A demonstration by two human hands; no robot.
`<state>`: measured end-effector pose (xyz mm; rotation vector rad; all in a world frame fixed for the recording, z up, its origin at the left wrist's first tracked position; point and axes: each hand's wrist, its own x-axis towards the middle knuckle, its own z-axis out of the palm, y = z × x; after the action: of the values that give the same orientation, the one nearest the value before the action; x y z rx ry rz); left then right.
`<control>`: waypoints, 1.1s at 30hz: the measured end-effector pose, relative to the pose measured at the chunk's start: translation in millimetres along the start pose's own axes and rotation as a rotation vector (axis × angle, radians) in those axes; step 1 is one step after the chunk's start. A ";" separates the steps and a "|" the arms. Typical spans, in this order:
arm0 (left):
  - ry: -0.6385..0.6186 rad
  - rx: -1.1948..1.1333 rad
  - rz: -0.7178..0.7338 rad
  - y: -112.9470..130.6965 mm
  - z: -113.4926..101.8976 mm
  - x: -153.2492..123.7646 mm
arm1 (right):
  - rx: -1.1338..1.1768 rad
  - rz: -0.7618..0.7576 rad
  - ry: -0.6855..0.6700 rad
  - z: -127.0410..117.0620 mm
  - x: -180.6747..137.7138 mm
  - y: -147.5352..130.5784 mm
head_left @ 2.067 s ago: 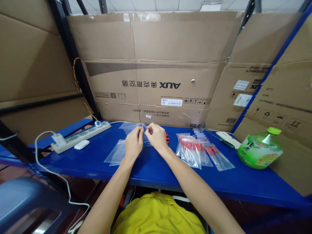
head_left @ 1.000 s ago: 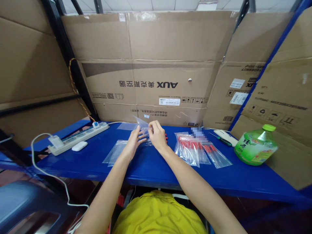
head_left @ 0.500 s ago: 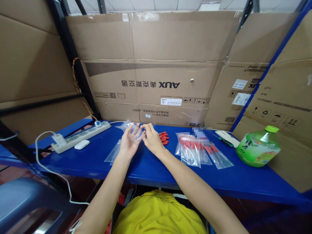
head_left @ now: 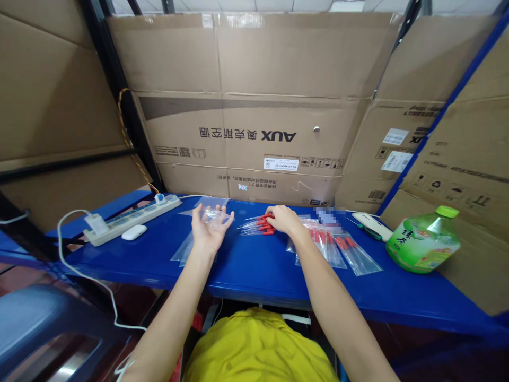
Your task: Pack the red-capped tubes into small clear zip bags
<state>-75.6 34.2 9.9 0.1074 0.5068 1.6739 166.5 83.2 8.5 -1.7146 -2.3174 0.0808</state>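
Observation:
My left hand (head_left: 209,233), palm up with its fingers curled, holds a clear plastic bag (head_left: 213,215). More clear bags (head_left: 183,251) lie flat on the table below and left of it. My right hand (head_left: 281,217) is over the right end of a small pile of slim clear droppers with red bulbs (head_left: 267,228); its fingers pinch at a red bulb, and its fingertips are partly hidden. To the right of this hand are several filled clear bags (head_left: 326,249), with red bulbs showing inside, overlapping on the blue table.
A white power strip (head_left: 133,219) with a plugged-in charger and a small white case (head_left: 134,232) are at the left. A green bottle (head_left: 422,241) and a white-and-green tool (head_left: 371,227) stand and lie at the right. Cardboard (head_left: 254,63) walls the table's back.
My right hand has left the bag at my left hand and moved right to the droppers. My left hand stays in nearly the same place with the bag. The droppers' clear stems now show.

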 end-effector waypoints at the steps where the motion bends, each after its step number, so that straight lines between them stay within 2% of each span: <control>1: -0.005 -0.004 -0.010 0.2 -0.2 0.3 | -0.001 0.016 -0.005 1.6 -0.1 1.0; 11: -0.050 -0.030 -0.022 -0.1 -2.4 1.0 | 0.025 0.047 -0.019 11.9 5.7 8.4; 21: -0.029 -0.010 -0.041 -1.9 1.4 -3.4 | 0.126 -0.022 0.062 10.8 8.2 10.6; 23: -0.022 0.006 -0.042 -1.7 1.9 -3.6 | 0.195 -0.079 0.141 8.6 10.6 9.4; 28: -0.025 0.003 -0.006 0.0 2.8 -3.6 | 0.510 -0.275 0.485 -2.3 11.5 -1.3; 30: -0.013 -0.027 0.027 0.7 2.3 -3.2 | 0.639 -0.308 0.531 -8.0 7.5 -7.2; 33: 0.010 -0.084 0.094 1.6 0.0 -1.6 | 0.839 -0.319 0.468 -14.7 -0.5 -15.2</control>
<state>-76.8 32.6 10.8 0.0618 0.4439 1.7865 156.0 76.6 25.6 -0.8308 -1.7822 0.4599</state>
